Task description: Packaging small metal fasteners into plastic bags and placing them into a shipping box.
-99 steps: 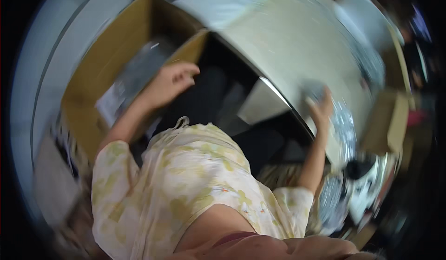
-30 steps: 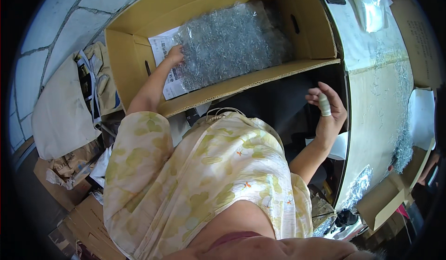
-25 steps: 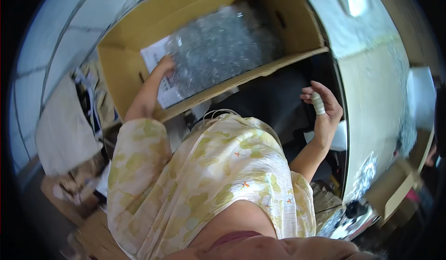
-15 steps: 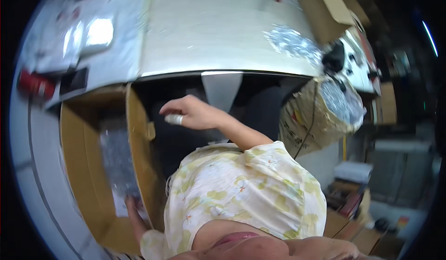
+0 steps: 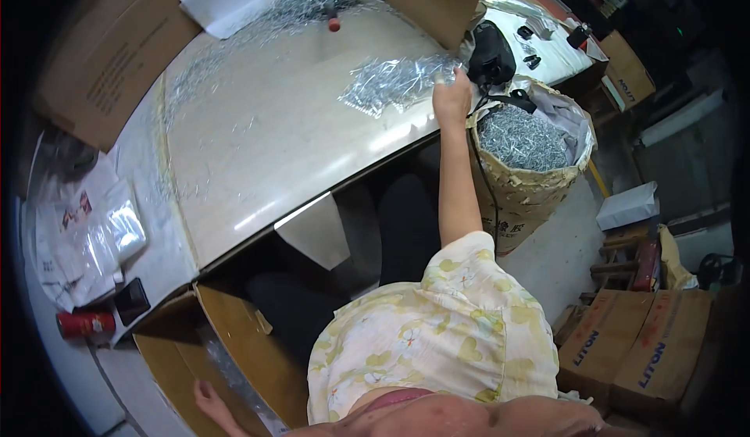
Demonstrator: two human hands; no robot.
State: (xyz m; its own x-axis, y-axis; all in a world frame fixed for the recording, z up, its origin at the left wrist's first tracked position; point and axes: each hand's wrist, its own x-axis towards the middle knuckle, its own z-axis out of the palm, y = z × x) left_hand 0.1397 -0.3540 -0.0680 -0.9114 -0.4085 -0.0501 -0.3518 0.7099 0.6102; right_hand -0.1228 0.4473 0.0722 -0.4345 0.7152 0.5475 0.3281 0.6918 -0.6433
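My right hand [image 5: 452, 99] reaches out to the right part of the table. Its fingers close on the edge of a heap of clear plastic bags [image 5: 394, 82] that look shiny and silvery. My left hand [image 5: 211, 403] is low at the left, inside an open cardboard box [image 5: 246, 343]; its fingers are partly spread and nothing shows in them. Beside it in the box lie clear plastic packets [image 5: 226, 363], mostly hidden by the box wall.
A paper sack [image 5: 523, 195] full of thin metal pieces stands right of the table [image 5: 273, 132]. A pile of similar pieces [image 5: 316, 0] lies at the back. A black bag [image 5: 494, 53], a phone [image 5: 131, 301] and a red can [image 5: 84, 324] sit near the table edges.
My right hand has gone from in front of my body to the plastic bags on the table. My left hand has come away from the packets in the box. The view has turned right.
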